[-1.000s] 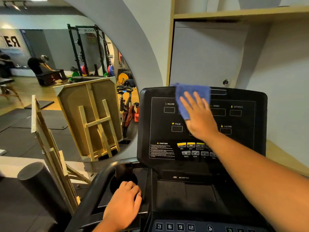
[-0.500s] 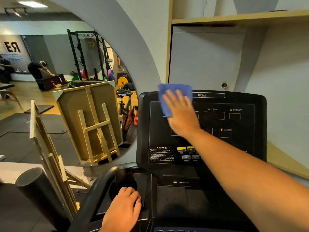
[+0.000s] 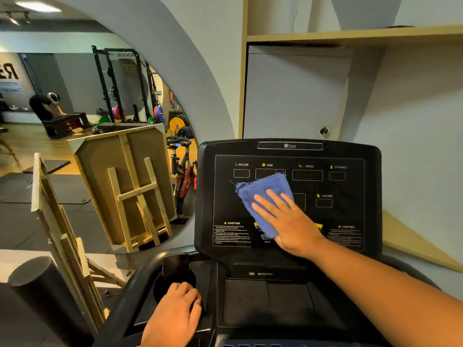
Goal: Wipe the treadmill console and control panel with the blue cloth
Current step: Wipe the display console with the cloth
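The black treadmill console (image 3: 350, 156) stands upright in front of me, with labelled display windows and caution text. My right hand (image 3: 288, 221) lies flat on the blue cloth (image 3: 258, 194) and presses it against the middle of the display panel, below the TIME window. The cloth covers the pulse window and part of the button row. My left hand (image 3: 172, 314) rests curled on the left side of the lower tray, beside the cup holder (image 3: 175, 276). A strip of the lower control panel with number buttons (image 3: 250, 344) shows at the bottom edge.
A large round mirror (image 3: 75, 121) on the left wall reflects a gym with a squat rack, weight plates and a person. Wooden frames (image 3: 62, 234) lean at the left, next to a black foam roller (image 3: 45, 291). A cabinet door (image 3: 293, 96) and wooden shelf (image 3: 350, 35) are behind the console.
My right hand has swept the blue cloth from the console's top edge leftward and then down to the middle of the display panel. My left hand stayed on the tray.
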Tool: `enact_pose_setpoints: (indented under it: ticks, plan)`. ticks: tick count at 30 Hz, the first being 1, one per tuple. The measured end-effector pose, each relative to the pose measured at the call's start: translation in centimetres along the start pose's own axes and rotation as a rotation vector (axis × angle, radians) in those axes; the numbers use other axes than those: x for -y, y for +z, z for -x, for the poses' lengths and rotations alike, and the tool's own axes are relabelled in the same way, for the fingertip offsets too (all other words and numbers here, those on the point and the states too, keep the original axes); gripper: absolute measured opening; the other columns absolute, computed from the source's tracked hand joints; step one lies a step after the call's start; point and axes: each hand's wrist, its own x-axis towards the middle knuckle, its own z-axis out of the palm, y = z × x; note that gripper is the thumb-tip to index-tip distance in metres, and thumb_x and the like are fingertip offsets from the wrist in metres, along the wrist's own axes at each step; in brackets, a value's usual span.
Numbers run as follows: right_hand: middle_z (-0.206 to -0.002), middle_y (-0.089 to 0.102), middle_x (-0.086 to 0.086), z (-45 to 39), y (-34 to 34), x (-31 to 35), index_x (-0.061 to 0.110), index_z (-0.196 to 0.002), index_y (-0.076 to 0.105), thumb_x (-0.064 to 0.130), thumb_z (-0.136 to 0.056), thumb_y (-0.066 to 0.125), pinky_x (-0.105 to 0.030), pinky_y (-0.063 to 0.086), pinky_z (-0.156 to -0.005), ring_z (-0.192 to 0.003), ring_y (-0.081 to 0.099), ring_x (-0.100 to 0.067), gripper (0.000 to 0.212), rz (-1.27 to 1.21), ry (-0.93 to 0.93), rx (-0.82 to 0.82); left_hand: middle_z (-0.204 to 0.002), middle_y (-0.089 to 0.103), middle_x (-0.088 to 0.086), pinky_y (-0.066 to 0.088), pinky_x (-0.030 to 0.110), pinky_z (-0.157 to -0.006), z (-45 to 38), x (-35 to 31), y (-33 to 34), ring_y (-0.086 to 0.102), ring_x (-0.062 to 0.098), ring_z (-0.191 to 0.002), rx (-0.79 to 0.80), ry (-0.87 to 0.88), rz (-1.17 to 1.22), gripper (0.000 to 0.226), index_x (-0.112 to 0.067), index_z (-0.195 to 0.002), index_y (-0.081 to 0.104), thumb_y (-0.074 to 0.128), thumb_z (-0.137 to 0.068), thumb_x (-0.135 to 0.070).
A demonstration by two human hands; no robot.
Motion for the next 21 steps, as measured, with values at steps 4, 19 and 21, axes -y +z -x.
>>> enact_pose_setpoints:
  ticks: [4,19,21]
  plan:
    - [-0.169,0.007,-0.001,2.3,-1.2,-3.6,0.026,-0.161,0.003,0.031,-0.095,0.041,-0.053,0.01,-0.124,-0.156,-0.003,-0.024,0.076,-0.189,0.53,-0.088,-0.121,0.054,-0.02,0.034,0.019,-0.099,-0.1,0.2,-0.1,0.042,0.002,-0.112,-0.002,0.007,-0.006,0.068,-0.037,-0.121,0.065,0.012,-0.086,-0.06]
    - [-0.168,0.014,-0.001,4.9,-1.3,-7.3,0.025,-0.16,0.018,0.027,-0.087,0.042,-0.048,0.011,-0.124,-0.155,0.007,-0.027,0.077,0.034,-0.049,0.069,-0.097,0.063,-0.018,0.043,0.023,-0.089,0.2,1.5,1.9,0.057,0.008,-0.093,-0.124,0.094,-0.022,0.036,-0.035,-0.094,0.073,0.04,-0.091,-0.048]
    - [-0.168,0.017,-0.001,6.0,-2.3,-10.7,0.031,-0.16,0.013,0.023,-0.083,0.046,-0.052,0.018,-0.121,-0.155,0.011,-0.028,0.085,-0.033,0.118,0.04,-0.095,0.063,-0.019,0.046,0.023,-0.089,-0.2,1.8,1.5,0.059,0.008,-0.091,-0.124,0.095,-0.021,0.035,-0.036,-0.092,0.074,0.041,-0.09,-0.049]
